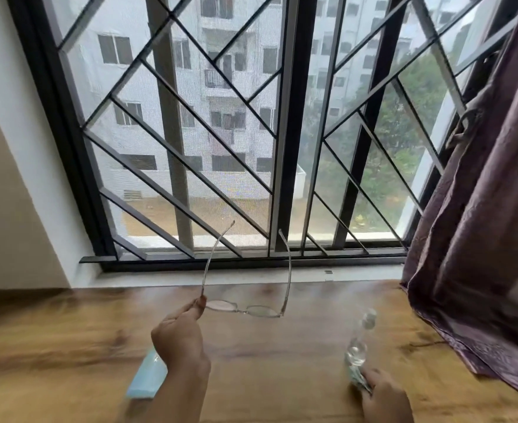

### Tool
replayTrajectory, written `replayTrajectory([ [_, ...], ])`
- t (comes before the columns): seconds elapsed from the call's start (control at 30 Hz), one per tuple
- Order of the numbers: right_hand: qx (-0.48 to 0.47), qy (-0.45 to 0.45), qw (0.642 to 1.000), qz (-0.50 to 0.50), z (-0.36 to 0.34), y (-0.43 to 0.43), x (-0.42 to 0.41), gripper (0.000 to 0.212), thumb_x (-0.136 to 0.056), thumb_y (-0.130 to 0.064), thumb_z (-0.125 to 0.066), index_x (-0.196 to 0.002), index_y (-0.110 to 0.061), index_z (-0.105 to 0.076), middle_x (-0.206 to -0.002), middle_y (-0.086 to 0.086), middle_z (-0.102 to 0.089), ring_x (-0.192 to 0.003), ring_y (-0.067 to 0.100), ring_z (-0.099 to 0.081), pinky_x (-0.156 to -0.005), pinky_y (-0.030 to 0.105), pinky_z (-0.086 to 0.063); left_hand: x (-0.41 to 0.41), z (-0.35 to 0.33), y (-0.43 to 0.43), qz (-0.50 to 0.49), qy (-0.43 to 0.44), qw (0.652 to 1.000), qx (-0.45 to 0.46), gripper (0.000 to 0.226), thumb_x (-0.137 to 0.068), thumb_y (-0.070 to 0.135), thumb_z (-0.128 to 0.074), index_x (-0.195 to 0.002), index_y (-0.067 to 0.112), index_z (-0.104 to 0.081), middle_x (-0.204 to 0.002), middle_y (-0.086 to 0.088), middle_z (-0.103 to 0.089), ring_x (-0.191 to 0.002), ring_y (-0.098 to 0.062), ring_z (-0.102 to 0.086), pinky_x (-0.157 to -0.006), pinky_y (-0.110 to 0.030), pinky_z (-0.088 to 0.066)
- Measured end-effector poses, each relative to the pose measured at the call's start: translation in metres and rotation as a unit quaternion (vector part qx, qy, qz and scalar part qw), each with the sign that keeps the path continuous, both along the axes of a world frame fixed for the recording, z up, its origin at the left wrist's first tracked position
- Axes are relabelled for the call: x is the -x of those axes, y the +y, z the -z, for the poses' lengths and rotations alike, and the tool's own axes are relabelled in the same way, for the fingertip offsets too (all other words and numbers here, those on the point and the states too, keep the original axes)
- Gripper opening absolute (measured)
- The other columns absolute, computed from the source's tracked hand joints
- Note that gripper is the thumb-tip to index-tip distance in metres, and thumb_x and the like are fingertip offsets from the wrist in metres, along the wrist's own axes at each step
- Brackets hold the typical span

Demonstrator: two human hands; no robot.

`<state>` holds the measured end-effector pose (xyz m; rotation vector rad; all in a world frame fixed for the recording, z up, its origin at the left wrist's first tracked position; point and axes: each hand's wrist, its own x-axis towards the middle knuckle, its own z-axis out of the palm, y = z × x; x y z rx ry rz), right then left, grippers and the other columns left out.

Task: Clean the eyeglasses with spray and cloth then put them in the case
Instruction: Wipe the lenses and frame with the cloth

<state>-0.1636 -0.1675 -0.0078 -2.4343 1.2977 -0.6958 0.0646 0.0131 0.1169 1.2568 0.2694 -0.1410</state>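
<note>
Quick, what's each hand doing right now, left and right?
Left hand: closed, fingers pinching the eyeglasses at one corner of the frame.
Right hand: closed, fingers gripping the base of the spray bottle.

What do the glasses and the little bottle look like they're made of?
Eyeglasses: probably thin metal, with wire-slim, pale, slightly shiny rims and temples. Bottle: clear plastic or glass, too blurred to tell; the wooden table shows through it.
</note>
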Motion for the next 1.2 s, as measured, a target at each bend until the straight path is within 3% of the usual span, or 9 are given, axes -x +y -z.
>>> replayTrajectory([
  [0.23,0.059,0.064,0.996,-0.001,0.024,0.004,0.001,0.009,-0.047,-0.016,-0.065,-0.053,-0.014,-0.070,-0.051,0.011,-0.058,-0.037,0.025,-0.051,-0.056,0.030,-0.034,-0.002,0.003,-0.001,-0.015,0.007,1.000,0.021,0.022,-0.065,0.009,-0.080,-0.084,0.004,-0.072,-0.051,0.013,-0.061,-0.073,-0.013,-0.050,-0.077,-0.033,-0.040],
  [0.4,0.014,0.110,0.994,-0.023,0.028,0.003,0.002,0.044,-0.014,-0.003,-0.081,-0.055,-0.014,-0.069,-0.072,0.019,-0.067,-0.045,0.029,-0.055,-0.044,0.018,-0.045,-0.002,0.004,-0.002,-0.002,0.007,1.000,0.022,0.019,-0.066,0.008,-0.079,-0.084,0.006,-0.072,-0.039,0.022,-0.055,-0.073,-0.011,-0.048,-0.075,-0.032,-0.038],
  [0.5,0.059,0.116,0.991,-0.027,0.014,0.010,0.004,0.039,-0.042,-0.034,-0.073,-0.076,-0.015,-0.076,-0.067,0.014,-0.064,-0.042,0.026,-0.053,-0.043,0.024,-0.046,-0.005,0.007,-0.001,0.023,0.022,0.999,0.031,0.010,-0.068,0.006,-0.077,-0.076,0.008,-0.072,-0.044,0.014,-0.059,-0.071,-0.011,-0.046,-0.075,-0.031,-0.035],
  [0.6,0.110,0.082,0.991,0.000,-0.011,0.019,0.000,0.050,-0.066,-0.051,-0.046,-0.090,-0.018,-0.075,-0.057,0.010,-0.058,-0.039,0.025,-0.045,-0.042,0.030,-0.044,-0.014,0.006,0.002,0.092,0.066,0.992,0.064,0.011,-0.074,-0.004,-0.068,-0.068,0.004,-0.072,-0.060,-0.003,-0.065,-0.070,-0.014,-0.054,-0.073,-0.027,-0.041],
  [0.73,0.073,-0.114,0.991,-0.013,-0.062,0.030,-0.026,0.010,-0.070,-0.027,-0.070,-0.064,-0.022,-0.075,-0.063,-0.002,-0.068,-0.053,0.026,-0.057,-0.053,0.024,-0.048,-0.019,-0.010,-0.001,0.235,0.111,0.960,0.101,0.020,-0.083,-0.013,-0.046,-0.071,-0.006,-0.060,-0.050,-0.007,-0.065,-0.062,-0.016,-0.060,-0.070,-0.024,-0.045],
  [0.8,-0.128,-0.267,0.951,-0.090,-0.091,0.033,-0.046,0.019,-0.074,-0.006,-0.075,-0.066,-0.023,-0.075,-0.063,-0.006,-0.070,-0.059,0.010,-0.062,-0.056,0.008,-0.043,-0.018,-0.020,-0.006,0.306,0.124,0.938,0.102,0.019,-0.083,-0.013,-0.044,-0.072,-0.007,-0.059,-0.052,-0.010,-0.065,-0.063,-0.020,-0.058,-0.065,-0.025,-0.050],
  [0.9,-0.344,-0.385,0.833,-0.199,-0.126,0.046,-0.074,0.017,-0.077,0.005,-0.065,-0.081,-0.008,-0.074,-0.071,0.001,-0.072,-0.063,0.000,-0.062,-0.058,0.008,-0.045,-0.020,-0.029,-0.012,0.409,0.162,0.894,0.089,0.026,-0.082,-0.014,-0.040,-0.071,-0.007,-0.062,-0.058,-0.013,-0.065,-0.052,-0.018,-0.063,-0.053,-0.023,-0.055],
  [1.03,-0.430,-0.407,0.753,-0.288,-0.151,0.054,-0.101,0.024,-0.070,-0.006,-0.067,-0.093,-0.005,-0.073,-0.077,0.006,-0.069,-0.070,0.007,-0.058,-0.062,0.018,-0.043,-0.014,-0.035,-0.021,0.506,0.151,0.848,0.048,0.037,-0.079,-0.014,-0.032,-0.062,-0.007,-0.064,-0.060,-0.016,-0.062,-0.054,-0.022,-0.062,-0.058,-0.027,-0.055],
  [1.2,-0.456,-0.394,0.724,-0.334,-0.159,0.053,-0.121,0.023,-0.070,0.002,-0.065,-0.090,-0.004,-0.074,-0.069,0.006,-0.065,-0.065,0.013,-0.049,-0.060,0.022,-0.035,-0.015,-0.038,-0.027,0.555,0.138,0.819,0.041,0.026,-0.064,-0.013,-0.038,-0.066,-0.008,-0.063,-0.062,-0.016,-0.061,-0.054,-0.022,-0.062,-0.094,-0.037,-0.043],
])
